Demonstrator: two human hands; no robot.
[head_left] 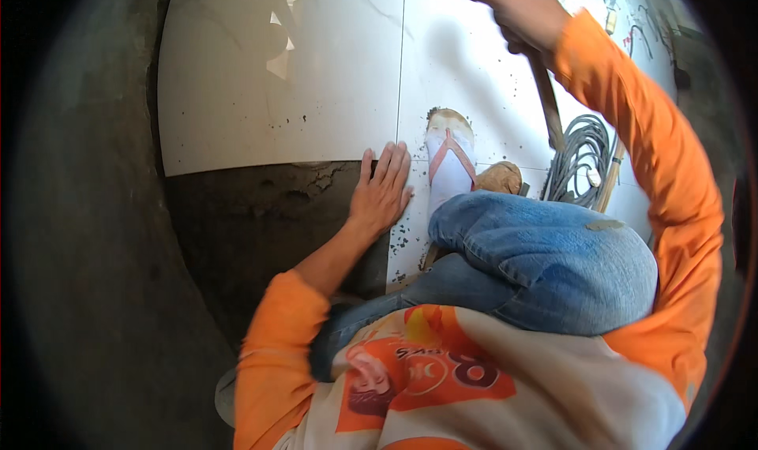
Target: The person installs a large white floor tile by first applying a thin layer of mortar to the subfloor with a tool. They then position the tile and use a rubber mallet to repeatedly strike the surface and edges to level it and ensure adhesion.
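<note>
My left hand [380, 188] lies with its fingers out, the fingertips on the white floor tiles [284, 126] at their seam, beside a dark patch of rough bare mortar [268, 229]. My right hand [527, 16], raised at the top right and blurred, is closed on a long dark handle-like tool [550, 103] that slants down toward the tiles; its far end is unclear. My foot [450, 170], in a white sock and pink-strapped sandal, stands on the tiles right of my left hand, next to a crumpled brown object [496, 178].
A coil of grey cable [570, 158] and a wooden stick [612, 178] lie right of my bent knee. A trowel [610, 8] and scattered small tools are at the top right. Grey rough floor [95, 237] borders the tiles on the left. Dark crumbs dot the tiles.
</note>
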